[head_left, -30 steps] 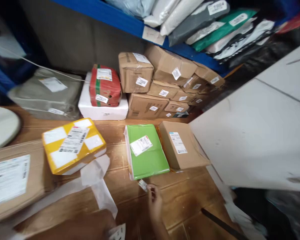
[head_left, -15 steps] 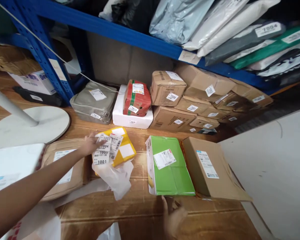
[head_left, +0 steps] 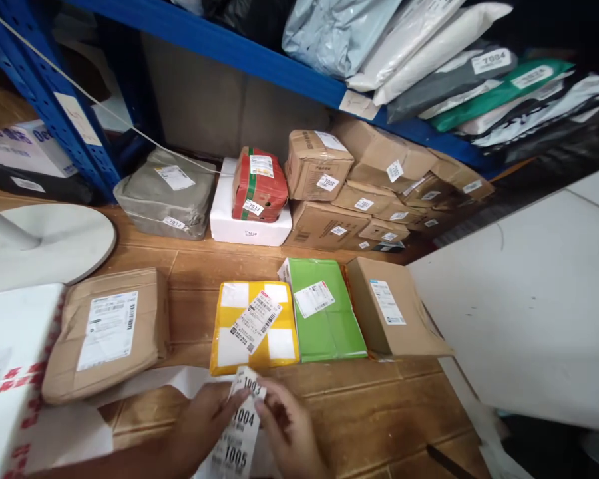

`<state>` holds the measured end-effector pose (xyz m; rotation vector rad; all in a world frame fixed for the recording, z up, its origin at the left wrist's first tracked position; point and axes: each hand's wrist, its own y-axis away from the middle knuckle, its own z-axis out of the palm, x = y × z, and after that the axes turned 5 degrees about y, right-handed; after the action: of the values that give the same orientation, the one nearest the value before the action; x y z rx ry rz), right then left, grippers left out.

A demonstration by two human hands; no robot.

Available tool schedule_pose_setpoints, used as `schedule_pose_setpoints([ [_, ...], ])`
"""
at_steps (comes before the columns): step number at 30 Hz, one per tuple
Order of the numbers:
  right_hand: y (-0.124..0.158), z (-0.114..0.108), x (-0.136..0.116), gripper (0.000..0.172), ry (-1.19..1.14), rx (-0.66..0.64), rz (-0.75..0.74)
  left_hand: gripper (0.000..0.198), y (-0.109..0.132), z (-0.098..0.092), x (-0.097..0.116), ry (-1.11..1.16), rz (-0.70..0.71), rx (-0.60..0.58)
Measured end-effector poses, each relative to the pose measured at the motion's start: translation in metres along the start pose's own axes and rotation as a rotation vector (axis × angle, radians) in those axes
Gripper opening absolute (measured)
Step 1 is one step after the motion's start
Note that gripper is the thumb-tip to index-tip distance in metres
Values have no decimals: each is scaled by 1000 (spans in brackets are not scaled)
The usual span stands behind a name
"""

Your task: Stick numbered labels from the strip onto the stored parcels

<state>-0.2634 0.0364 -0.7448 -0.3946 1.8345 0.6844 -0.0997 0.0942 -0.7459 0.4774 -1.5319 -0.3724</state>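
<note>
A strip of white number labels [head_left: 239, 426], printed 1003, 1004 and 1005, hangs between my two hands at the lower middle. My left hand [head_left: 199, 419] grips the strip's left edge near the top. On the other side my right hand [head_left: 292, 426] pinches the strip around the 1003 label, its fingertips close to the left thumb. Just beyond them lies a yellow and white parcel [head_left: 271, 349] with a shipping label across its top. It sits against a green box [head_left: 329, 326], which has its own label.
To the right stands a brown carton [head_left: 374, 339], and on the left another brown carton [head_left: 150, 313] beside a white box [head_left: 44, 306]. Numbered parcels, including a red box [head_left: 274, 193], line the back under a blue shelf [head_left: 219, 60]. A white round base [head_left: 80, 233] stands at left.
The yellow parcel has moved right, against the green box. My left hand has drawn back from it with the label strip, and my right hand has come to grip the strip too.
</note>
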Motion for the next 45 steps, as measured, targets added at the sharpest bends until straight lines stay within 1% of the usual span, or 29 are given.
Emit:
schedule_pose_setpoints([
  [1, 0, 6, 0, 27, -55, -9, 51, 58, 11, 7, -8, 37, -83, -7],
  [2, 1, 11, 3, 26, -122, 27, 98, 57, 19, 12, -16, 51, -133, -19],
  [4, 2, 18, 16, 35, -261, 88, 185, 49, 26, 14, -30, 24, -139, -86],
  [5, 2, 20, 23, 36, -310, 88, 228, 44, 26, 14, -35, 4, -117, -116],
  [6, 3, 22, 30, 31, -333, 69, 266, 39, 24, 14, -40, -11, -91, -126],
  [7, 3, 22, 36, 26, -339, 43, 302, 36, 21, 14, -45, -9, -74, -115],
  [8, 4, 23, 41, 26, -341, 25, 331, 36, 16, 16, -50, 22, -74, -86],
  [11, 3, 23, 49, 31, -364, 50, 386, 40, 4, 24, -59, 207, -127, 16],
  [13, 0, 22, 49, 35, -395, 36, 424, 45, -2, 31, -60, 282, -162, 52],
  [15, -3, 20, 46, 36, -432, 30, 444, 48, -3, 34, -56, 276, -167, 82],
  [19, -10, 16, 37, 35, -472, 71, 392, 42, -4, 34, -44, 186, -96, 180],
  [21, -12, 14, 36, 34, -459, 82, 357, 40, -5, 33, -41, 177, -89, 216],
  [25, -13, 13, 41, 29, -441, 116, 322, 36, -8, 35, -40, 353, -130, 210],
  [27, -12, 16, 44, 26, -408, 140, 308, 35, -9, 39, -44, 358, -144, 236],
  [30, -10, 23, 48, 15, -212, 198, 208, 37, -10, 44, -53, 254, -170, 355],
  [32, -9, 29, 49, 8, -44, 198, 111, 40, -10, 45, -60, 220, -196, 420],
  [33, -9, 33, 50, 9, 10, 185, 76, 41, -10, 45, -63, 210, -209, 438],
  [34, -9, 36, 52, 10, 33, 169, 57, 41, -10, 45, -66, 214, -216, 433],
  [36, -11, 41, 56, 13, 13, 169, 46, 42, -9, 43, -71, 261, -209, 357],
  [39, -15, 46, 65, 11, -28, 248, 27, 46, -5, 41, -77, 333, -200, 198],
  [40, -17, 47, 68, 11, -32, 283, 17, 47, -3, 41, -79, 320, -213, 177],
  [44, -23, 54, 81, 12, -28, 422, -21, 48, 3, 41, -86, 103, -245, 230],
  [45, -24, 57, 84, 13, -25, 456, -27, 47, 2, 41, -86, 55, -243, 226],
])
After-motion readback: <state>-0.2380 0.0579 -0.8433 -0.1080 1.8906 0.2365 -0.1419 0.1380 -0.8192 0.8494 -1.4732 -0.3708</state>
